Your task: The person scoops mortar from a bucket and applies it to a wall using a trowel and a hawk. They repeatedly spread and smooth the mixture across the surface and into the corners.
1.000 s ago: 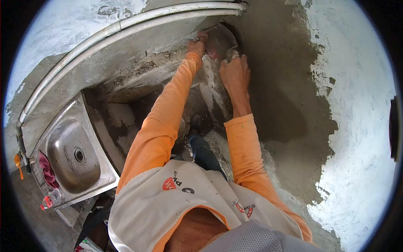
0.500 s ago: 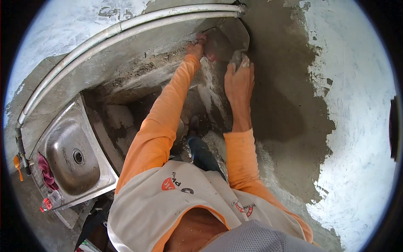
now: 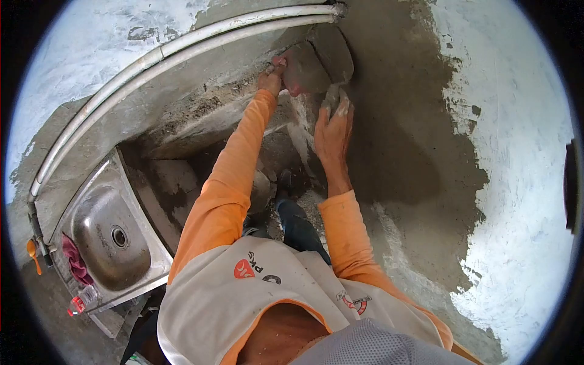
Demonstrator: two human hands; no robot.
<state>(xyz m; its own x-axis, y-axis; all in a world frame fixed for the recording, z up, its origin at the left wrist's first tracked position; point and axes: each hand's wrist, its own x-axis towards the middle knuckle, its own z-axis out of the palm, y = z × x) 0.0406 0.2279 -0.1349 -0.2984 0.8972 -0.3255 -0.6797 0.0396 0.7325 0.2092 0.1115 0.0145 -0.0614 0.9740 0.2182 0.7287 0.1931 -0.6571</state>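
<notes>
Near the wall corner, my left hand (image 3: 271,79) is closed on the edge of a flat grey board with reddish edges (image 3: 304,68). My right hand (image 3: 336,125) grips the handle of a trowel (image 3: 336,53), its fingers smeared with grey mortar. The trowel's broad blade lies right beside the board and overlaps its far edge in this view. Behind the blade is damp grey render on the wall (image 3: 401,121). A rough masonry ledge (image 3: 225,109) runs below my left hand.
Two white pipes (image 3: 182,45) curve along the left wall. A steel sink (image 3: 112,237) stands at the lower left, with a dark red cloth (image 3: 76,261), a plastic bottle (image 3: 85,298) and an orange spoon (image 3: 33,255) around it. White paint (image 3: 517,182) covers the wall at right.
Both hands have shifted slightly left in view, with the board and trowel. The board's face now shows more fully beside the blade, which has tilted. The view itself has moved a little.
</notes>
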